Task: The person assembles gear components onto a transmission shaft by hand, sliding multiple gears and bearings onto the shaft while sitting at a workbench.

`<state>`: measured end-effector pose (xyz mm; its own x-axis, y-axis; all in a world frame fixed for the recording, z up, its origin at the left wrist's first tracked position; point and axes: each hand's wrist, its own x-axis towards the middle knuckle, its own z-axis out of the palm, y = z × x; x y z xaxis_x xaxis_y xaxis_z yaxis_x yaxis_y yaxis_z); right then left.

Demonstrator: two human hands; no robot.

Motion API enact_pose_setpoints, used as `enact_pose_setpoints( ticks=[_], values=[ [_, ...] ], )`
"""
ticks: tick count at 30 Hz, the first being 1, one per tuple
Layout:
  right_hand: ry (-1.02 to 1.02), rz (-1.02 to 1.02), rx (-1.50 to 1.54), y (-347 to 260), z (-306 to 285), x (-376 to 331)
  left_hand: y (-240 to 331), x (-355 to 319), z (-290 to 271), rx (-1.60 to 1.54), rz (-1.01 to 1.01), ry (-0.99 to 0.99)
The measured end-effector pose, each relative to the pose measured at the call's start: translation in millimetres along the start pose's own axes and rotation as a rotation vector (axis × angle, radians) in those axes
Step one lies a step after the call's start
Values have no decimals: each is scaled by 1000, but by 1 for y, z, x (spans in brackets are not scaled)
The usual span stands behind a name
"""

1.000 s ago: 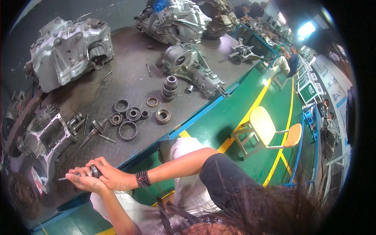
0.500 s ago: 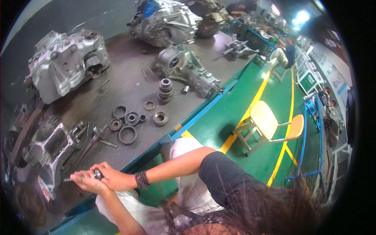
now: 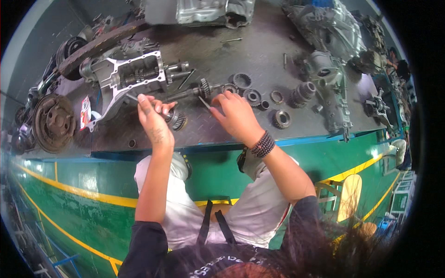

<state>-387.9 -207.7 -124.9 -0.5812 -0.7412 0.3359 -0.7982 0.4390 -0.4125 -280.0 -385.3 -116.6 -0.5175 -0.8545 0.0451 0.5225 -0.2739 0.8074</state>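
My left hand (image 3: 155,121) is closed around a gear shaft (image 3: 176,119). Its toothed end shows beside the palm and its thin tip pokes out past the thumb; the fingers cover the middle. Over the loose rings, my right hand (image 3: 237,116) is held low, thumb and fingers apart, hiding what lies under the palm. A short thin rod (image 3: 204,102) lies by that thumb. Just beyond the fingertips is a ring gear (image 3: 229,89). Between the hands, a long shaft with a gear (image 3: 205,87) rests on the bench. An opened metal housing (image 3: 139,76) lies beyond my left hand.
More rings sit right of my right hand, among them a toothed ring (image 3: 242,80) and a bearing (image 3: 282,119). A gear stack (image 3: 303,94) stands near a grey casing (image 3: 342,99). A rusty round drum (image 3: 54,123) is at left. A yellow stool (image 3: 350,197) stands right.
My hands were together on the gear shaft. The right hand has let go and moved right over the rings. The view has swung left toward the bench.
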Motion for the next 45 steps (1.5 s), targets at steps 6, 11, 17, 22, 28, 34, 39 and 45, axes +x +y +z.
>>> enact_pose_setpoints(
  ticks=[6,11,17,22,28,34,39,45],
  values=[
    [-28,-63,-276,1,39,10,-6,-3,-25,-52,-157,90],
    [-67,-74,-327,3,53,13,-8,0,-37,-138,-211,190],
    [-55,-152,-417,0,50,18,-15,2,-57,-262,-168,239],
    [-36,-150,-366,3,43,23,-9,3,-68,-169,-233,259],
    [43,-96,191,5,20,25,1,5,-74,-154,-243,291],
    [-81,-74,454,2,16,21,13,18,-92,-308,-408,278],
    [-18,-182,409,1,27,16,9,21,-94,-270,-461,325],
    [-92,-165,326,1,33,11,12,21,-96,-259,-491,339]
  ],
)
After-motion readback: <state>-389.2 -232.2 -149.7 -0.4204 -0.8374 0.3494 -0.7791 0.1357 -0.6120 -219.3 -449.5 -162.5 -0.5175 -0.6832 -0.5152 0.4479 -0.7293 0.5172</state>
